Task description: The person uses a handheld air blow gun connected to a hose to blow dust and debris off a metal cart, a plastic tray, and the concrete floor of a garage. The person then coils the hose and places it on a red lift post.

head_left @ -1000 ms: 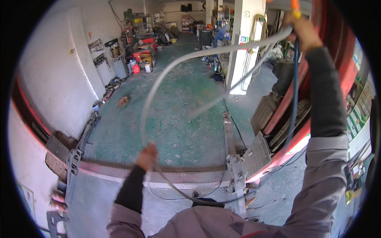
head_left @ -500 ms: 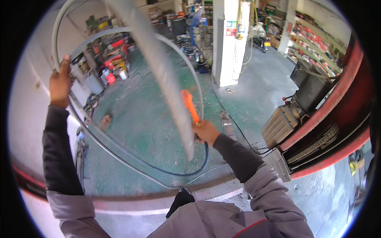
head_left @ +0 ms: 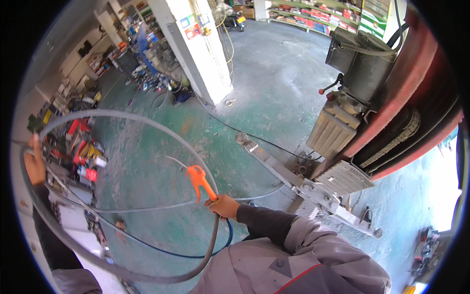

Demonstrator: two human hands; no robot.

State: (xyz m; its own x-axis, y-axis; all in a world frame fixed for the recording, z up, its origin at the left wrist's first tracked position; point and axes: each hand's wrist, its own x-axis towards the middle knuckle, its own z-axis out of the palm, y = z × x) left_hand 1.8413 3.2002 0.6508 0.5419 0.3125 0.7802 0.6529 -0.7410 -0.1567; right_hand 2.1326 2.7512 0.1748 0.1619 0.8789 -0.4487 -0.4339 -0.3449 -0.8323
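Observation:
An orange air blow gun (head_left: 199,182) with a thin bent metal nozzle points up and left, near the middle of the view. My right hand (head_left: 225,207) is closed round the bottom of its handle, where the hose joins. From there a grey air hose (head_left: 161,128) sweeps in wide loops over to the far left. At that side my left hand (head_left: 35,164) is raised with the loops running through it, its thumb pointing up. Part of its grip is hidden by the hose and the view's dark rim.
A red lift post (head_left: 409,93) with a dark motor unit (head_left: 364,68) stands on the right. Its metal lift arm (head_left: 274,169) reaches low across the green floor. Ahead rises a white pillar (head_left: 200,54); cluttered tools and boxes (head_left: 81,142) line the left wall.
My view has turned right and tilted. The hose strand that blurred across the front has swung down and left. The air blow gun now shows whole, nozzle included.

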